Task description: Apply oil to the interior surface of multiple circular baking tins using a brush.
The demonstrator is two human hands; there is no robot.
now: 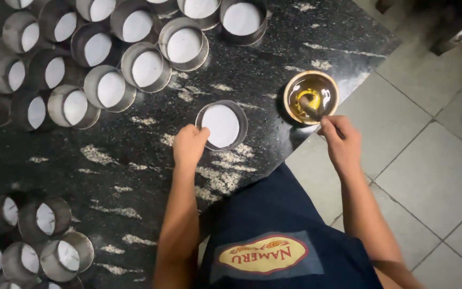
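Surface: black stone counter [135,160] with pale flecks, seen from above; its right edge gives onto a floor of grey tiles [429,160].

Item, centre: one round metal tin [221,125], upright, its bottom lined with a white paper disc. It stands alone on the counter, apart from the other tins.

Left hand [189,145]: fingers curled, resting against the lower left rim of the tin; thumb and forefinger touch the rim. Whether they pinch the wall cannot be told.

Item, right: small round bowl [311,97] with a brown rim, near the counter's edge, holding a yellowish glossy liquid. A brush [312,107] stands with its head in the liquid.

Right hand [341,140]: closed around the brush handle, fingers pressed together about it, just below the bowl.

Stock, upper left: a large cluster of like metal tins [108,64], each lined with a white disc, packed rim to rim in several rows, well apart from the single tin.

Stock, lower left: a smaller cluster of tins [38,241], tilted or lying on their sides, white discs showing.

Person: dark blue apron [274,235] with an oval yellow and red badge, at the bottom of the frame.
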